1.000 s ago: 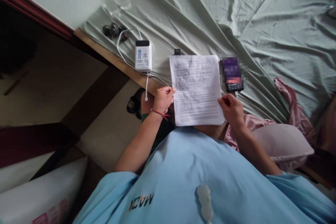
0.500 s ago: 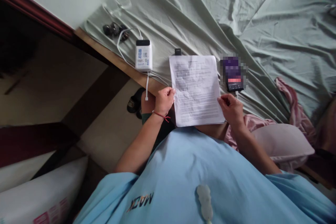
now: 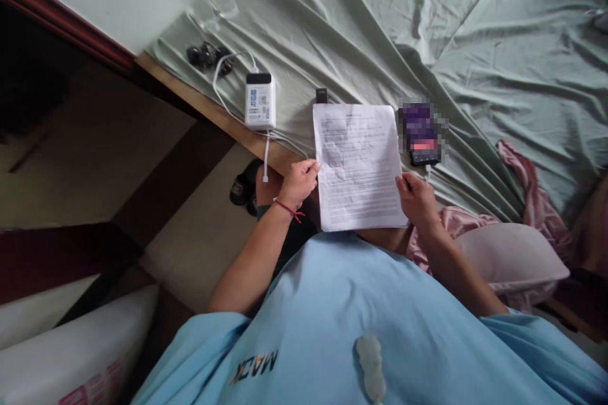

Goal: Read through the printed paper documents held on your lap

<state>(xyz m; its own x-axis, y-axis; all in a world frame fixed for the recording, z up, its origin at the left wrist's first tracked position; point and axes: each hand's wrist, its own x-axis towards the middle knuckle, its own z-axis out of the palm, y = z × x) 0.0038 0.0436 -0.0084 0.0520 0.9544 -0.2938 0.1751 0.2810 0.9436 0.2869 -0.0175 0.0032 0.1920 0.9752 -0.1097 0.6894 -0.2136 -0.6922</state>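
Note:
A printed sheet of paper (image 3: 358, 168) is held up in front of me over the bed's edge. My left hand (image 3: 298, 182), with a red string at the wrist, pinches the sheet's left edge. My right hand (image 3: 417, 197) grips its right edge near the lower corner. Just past the right hand a phone (image 3: 420, 136) with a lit screen lies on the green bedsheet (image 3: 475, 44).
A white power bank (image 3: 259, 101) with white cables lies near the bed's wooden edge (image 3: 204, 107). Dark earphones (image 3: 206, 56) sit behind it. A small black item (image 3: 322, 95) is above the paper. Pink cloth (image 3: 517, 190) and a pillow (image 3: 513, 259) lie at my right.
The sheet has shifted slightly right and down with both hands still on its edges. Everything else stays put.

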